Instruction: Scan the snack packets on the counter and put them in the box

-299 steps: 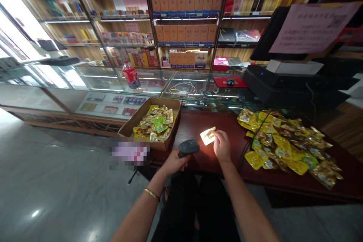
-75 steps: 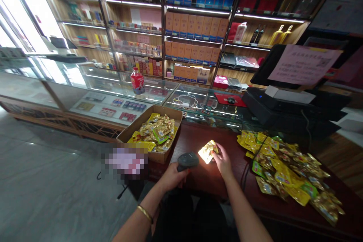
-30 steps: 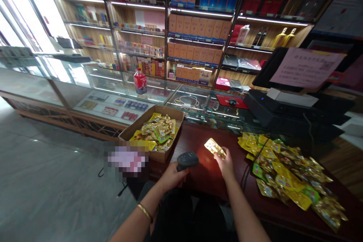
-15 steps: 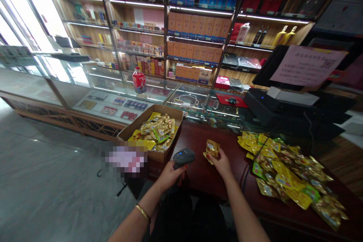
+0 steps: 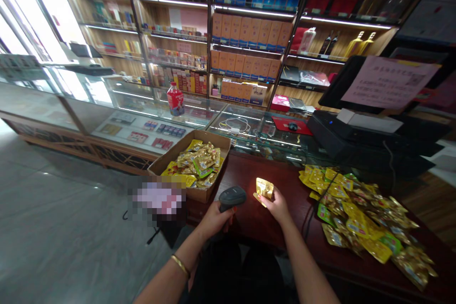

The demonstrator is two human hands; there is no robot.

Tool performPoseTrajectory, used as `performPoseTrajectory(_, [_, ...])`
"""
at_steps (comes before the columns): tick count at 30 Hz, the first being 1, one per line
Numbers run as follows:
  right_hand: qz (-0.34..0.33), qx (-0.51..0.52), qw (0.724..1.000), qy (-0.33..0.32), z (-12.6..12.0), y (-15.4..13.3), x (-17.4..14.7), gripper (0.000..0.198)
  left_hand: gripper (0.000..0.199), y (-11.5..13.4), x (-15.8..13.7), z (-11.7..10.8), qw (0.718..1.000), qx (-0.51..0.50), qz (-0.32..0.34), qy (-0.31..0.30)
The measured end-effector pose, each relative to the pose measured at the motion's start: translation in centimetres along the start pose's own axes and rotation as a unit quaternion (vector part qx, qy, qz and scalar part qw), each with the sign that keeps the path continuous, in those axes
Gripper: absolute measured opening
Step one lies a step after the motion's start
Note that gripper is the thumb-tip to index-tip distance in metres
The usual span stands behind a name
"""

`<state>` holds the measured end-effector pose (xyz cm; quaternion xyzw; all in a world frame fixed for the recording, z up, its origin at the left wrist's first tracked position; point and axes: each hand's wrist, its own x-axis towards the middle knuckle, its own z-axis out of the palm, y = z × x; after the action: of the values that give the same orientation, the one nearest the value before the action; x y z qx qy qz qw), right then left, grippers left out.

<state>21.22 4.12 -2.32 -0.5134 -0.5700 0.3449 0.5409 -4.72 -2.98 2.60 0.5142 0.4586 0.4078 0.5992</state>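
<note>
Gold foil shines on the small packet [image 5: 264,187] that you grip between the thumb and fingers of your right hand [image 5: 278,206], its lit face lifted just above the dark red table [image 5: 245,166]. Your left hand [image 5: 213,221] is wrapped around the handle of a dark grey scanner [image 5: 232,196], whose head points across toward the packet. The two are near each other but apart, and a gold bracelet [image 5: 181,266] circles your left wrist.

Left of the scanner, at the table's edge, you have an open cardboard box [image 5: 204,194], partly filled with gold, yellow and green packets [image 5: 199,159]. To the right of your right hand, a wide loose pile [image 5: 356,218] of similar packets covers that end of the table, with a thin black cable [image 5: 326,187] running over its left part.

Beyond the table, you face a glass counter [image 5: 210,109] that bears a red bottle [image 5: 175,99], a coiled white cable [image 5: 235,125] and a black mouse [image 5: 292,126] on a red mat [image 5: 280,125]. A pink paper [image 5: 390,80] hangs over the back of the screen on your right.
</note>
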Motion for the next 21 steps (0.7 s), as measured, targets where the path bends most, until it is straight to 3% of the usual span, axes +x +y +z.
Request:
performPoseTrajectory(11, [-0.055, -0.075, 0.993, -0.072, 0.1, -1.5, -0.3, 0.033, 0.053, -0.1, 0.2, 0.2, 1.000, 0.014, -0.009, 0.010])
performPoseTrajectory(21, [-0.045, -0.067, 0.994, -0.076, 0.3, -1.3, -0.3, 0.036, 0.053, -0.6, 0.3, -0.1, 1.000, 0.004, -0.001, 0.002])
